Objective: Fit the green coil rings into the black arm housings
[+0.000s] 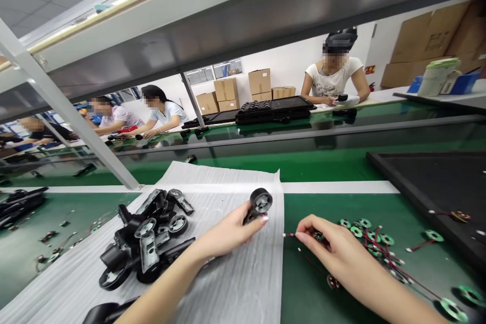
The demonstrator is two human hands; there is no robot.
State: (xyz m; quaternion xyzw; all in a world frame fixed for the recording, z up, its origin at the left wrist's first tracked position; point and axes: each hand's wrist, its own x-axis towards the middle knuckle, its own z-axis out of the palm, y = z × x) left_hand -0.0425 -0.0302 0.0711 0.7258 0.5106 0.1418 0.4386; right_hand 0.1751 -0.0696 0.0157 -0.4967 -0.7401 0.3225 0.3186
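On the green conveyor belt, the left hand grips a black caster wheel and the right hand pinches a red wire. Tugging could snag the tangled green wired discs.

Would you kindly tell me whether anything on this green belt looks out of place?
Yes: small wired parts lie scattered on the belt left of the foam sheet, and the red wires of the green coils by the right hand look tangled.

The left hand and right hand are bare — slim fingers, pale nails — as is the left forearm.
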